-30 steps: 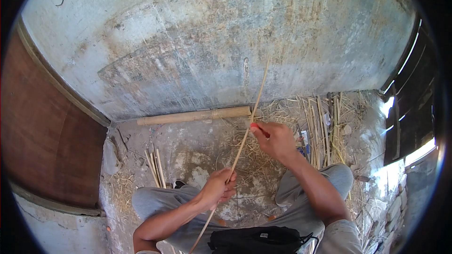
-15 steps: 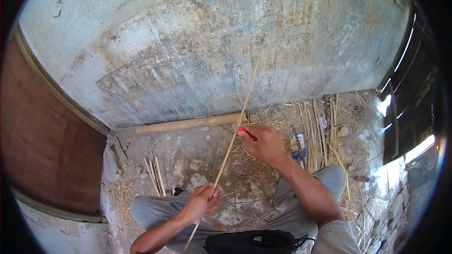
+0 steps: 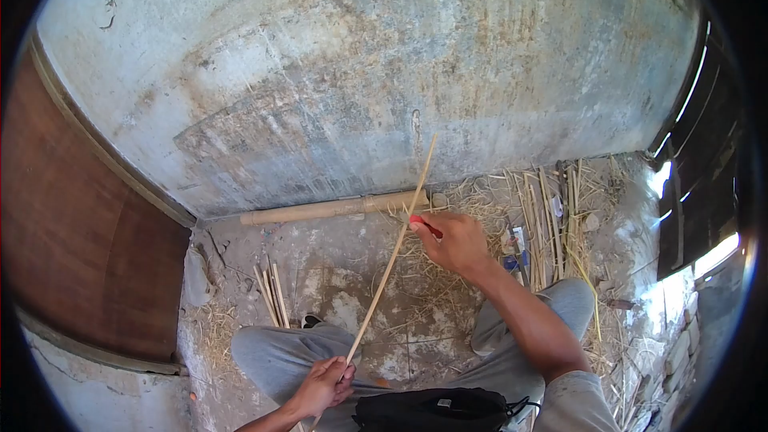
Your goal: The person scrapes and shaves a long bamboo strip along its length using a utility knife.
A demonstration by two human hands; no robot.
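Observation:
A long, thin bamboo stick (image 3: 386, 276) slants from low in front of me up toward the wall. My left hand (image 3: 323, 384) is closed around its lower part, above my lap. Farther up, my right hand (image 3: 453, 242) grips a small red-handled knife (image 3: 426, 226) and holds it against the stick. The blade is small and hard to make out, and the fingers cover part of the handle. Pale curled shavings (image 3: 398, 212) show beside the contact point.
A thick bamboo pole (image 3: 320, 212) lies along the wall base. Split sticks (image 3: 546, 228) and shavings are heaped at right, beside a blue-and-white packet (image 3: 516, 250). Shorter sticks (image 3: 272, 296) lie near my left knee. A black pouch (image 3: 436, 410) rests on my lap.
My left hand has drawn the stick down toward my body, so its upper tip sits lower and closer to the knife. My right hand stays almost in place; the view has shifted slightly.

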